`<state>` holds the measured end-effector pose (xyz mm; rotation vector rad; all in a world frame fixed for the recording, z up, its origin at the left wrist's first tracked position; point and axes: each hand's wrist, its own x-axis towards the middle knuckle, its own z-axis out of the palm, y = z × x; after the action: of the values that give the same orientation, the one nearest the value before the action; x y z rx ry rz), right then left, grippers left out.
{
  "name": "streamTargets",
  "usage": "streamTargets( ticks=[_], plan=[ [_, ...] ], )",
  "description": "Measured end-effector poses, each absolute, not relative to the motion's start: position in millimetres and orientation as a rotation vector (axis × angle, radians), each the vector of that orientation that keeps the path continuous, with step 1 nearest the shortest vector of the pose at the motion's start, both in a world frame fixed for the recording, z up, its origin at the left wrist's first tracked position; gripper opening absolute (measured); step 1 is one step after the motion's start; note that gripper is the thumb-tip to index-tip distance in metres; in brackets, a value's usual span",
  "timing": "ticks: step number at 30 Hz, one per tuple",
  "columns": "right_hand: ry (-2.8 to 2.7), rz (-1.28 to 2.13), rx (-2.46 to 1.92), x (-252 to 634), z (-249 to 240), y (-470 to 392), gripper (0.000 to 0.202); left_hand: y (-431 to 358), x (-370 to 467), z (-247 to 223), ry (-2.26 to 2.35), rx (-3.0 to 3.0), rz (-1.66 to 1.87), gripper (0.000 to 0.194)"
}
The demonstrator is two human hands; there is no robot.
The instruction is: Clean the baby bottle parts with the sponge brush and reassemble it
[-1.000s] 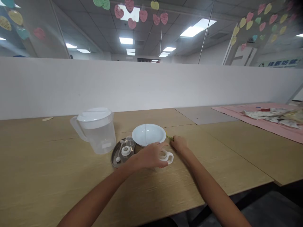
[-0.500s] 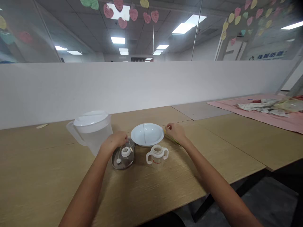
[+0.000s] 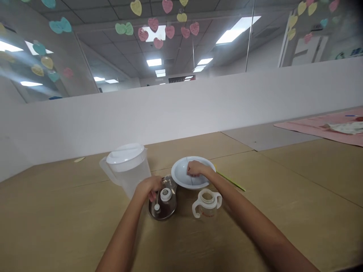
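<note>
My left hand (image 3: 153,186) has its fingers curled at the left edge of a dark oval tray (image 3: 162,215). On the tray are a white ring-shaped cap (image 3: 166,194), a small white piece on a straw (image 3: 157,207) and a clear cover (image 3: 170,182). My right hand (image 3: 195,169) is closed over the white bowl (image 3: 181,181); what its fingers hold, if anything, is hidden. A clear cup with two white handles (image 3: 208,200) stands in front of the bowl. Right of the bowl lies a thin yellow-green stick (image 3: 232,182).
A translucent lidded pitcher (image 3: 132,175) stands left of the tray, close to my left hand. Behind the wooden table (image 3: 85,219) runs a white wall (image 3: 170,113). A pink cloth (image 3: 312,124) with items on it lies at the far right.
My right hand has left the yellow-green stick and moved left over the bowl. My left hand stays by the tray. The view has shifted, so the objects appear farther right.
</note>
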<state>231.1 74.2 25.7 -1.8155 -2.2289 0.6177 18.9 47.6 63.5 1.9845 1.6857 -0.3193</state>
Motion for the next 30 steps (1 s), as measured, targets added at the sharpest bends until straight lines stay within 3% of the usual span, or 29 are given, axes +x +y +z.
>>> streamTargets(
  ticks=[9,14,19,25,30],
  plan=[
    [-1.954,0.565,-1.664,261.7,60.6,64.6,0.034,21.6,18.1,102.0,1.710,2.353,-0.033,0.005],
    [-1.686,0.420,-1.411,266.4,97.7,36.9,0.034,1.6,31.3,125.7,1.591,2.702,0.612,0.012],
    [-1.557,0.450,-1.070,255.6,126.8,2.6,0.019,17.9,56.8,101.5,1.198,2.285,1.130,0.016],
    [-1.595,0.669,-0.741,237.8,135.4,-24.6,0.014,25.2,77.4,75.7,0.829,1.726,1.112,0.027],
    [-1.653,0.552,-0.805,233.7,129.3,-20.7,0.009,14.0,81.7,78.7,0.817,1.763,1.058,0.028]
  ],
)
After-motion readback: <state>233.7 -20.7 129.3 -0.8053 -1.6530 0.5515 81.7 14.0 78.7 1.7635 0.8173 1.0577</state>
